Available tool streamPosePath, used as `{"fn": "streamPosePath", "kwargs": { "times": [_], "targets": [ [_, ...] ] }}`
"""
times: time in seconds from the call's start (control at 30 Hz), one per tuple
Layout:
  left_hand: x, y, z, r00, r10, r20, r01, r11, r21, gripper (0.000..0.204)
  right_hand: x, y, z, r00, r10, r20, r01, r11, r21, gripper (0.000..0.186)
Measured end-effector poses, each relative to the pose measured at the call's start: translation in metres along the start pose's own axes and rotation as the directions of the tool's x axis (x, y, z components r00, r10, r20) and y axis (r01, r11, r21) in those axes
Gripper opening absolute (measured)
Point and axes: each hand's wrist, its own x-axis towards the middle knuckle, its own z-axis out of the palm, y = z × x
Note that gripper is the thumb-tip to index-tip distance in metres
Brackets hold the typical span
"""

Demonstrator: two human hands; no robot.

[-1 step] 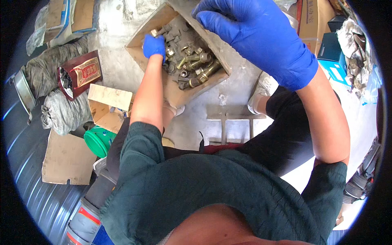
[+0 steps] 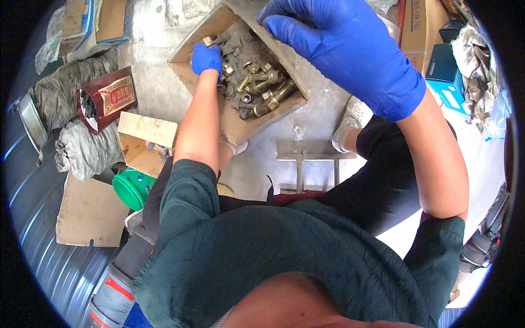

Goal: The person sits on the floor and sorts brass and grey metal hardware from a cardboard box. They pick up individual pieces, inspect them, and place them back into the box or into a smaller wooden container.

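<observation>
An open cardboard box (image 2: 229, 112) of greasy bolts and nuts (image 2: 257, 85), some yellowish metal, some dark grey, lies tilted before me. My left hand (image 2: 208, 61), in a blue glove, is inside its left side, fingers curled beside a pale hex nut (image 2: 208, 41); what they grip is hidden. My right hand (image 2: 342, 57), also blue-gloved, is raised large and close above the box's right corner, its fingers curled in toward the top edge of the view. Whatever it may hold is not visible.
At left are a maroon box (image 2: 106, 98), a smaller carton (image 2: 143, 131), grimy hoses or bags (image 2: 87, 147), a green bucket (image 2: 128, 186) and corrugated metal (image 2: 38, 218). Blue and brown cartons (image 2: 443, 82) and rags (image 2: 470, 65) are at right. My feet and a metal frame (image 2: 317, 156) lie below the box.
</observation>
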Motion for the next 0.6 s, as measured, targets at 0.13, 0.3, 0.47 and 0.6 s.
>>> {"fn": "streamPosePath", "kwargs": {
  "times": [0.13, 0.3, 0.47, 0.6],
  "targets": [
    [-0.003, 0.002, 0.016, 0.999, -0.002, 0.04, -0.002, 0.996, 0.094, 0.05, -0.001, 0.0, 0.002, 0.999, -0.041, -0.009, 0.04, 0.998, -0.046, 0.018],
    [-0.012, 0.009, 0.024, 0.989, -0.052, 0.142, 0.032, 0.99, 0.134, 0.055, -0.001, 0.002, 0.002, 0.996, -0.077, -0.055, 0.078, 0.997, 0.022, 0.017],
    [-0.001, 0.0, 0.046, 0.997, -0.023, 0.08, 0.011, 0.989, 0.15, 0.058, 0.001, 0.0, 0.002, 1.0, -0.03, -0.007, 0.03, 1.0, 0.003, 0.017],
    [-0.022, 0.012, 0.046, 0.998, -0.032, 0.048, 0.026, 0.992, 0.122, 0.063, 0.0, 0.003, 0.005, 0.996, -0.073, -0.056, 0.072, 0.997, -0.008, 0.017]
  ]
}}
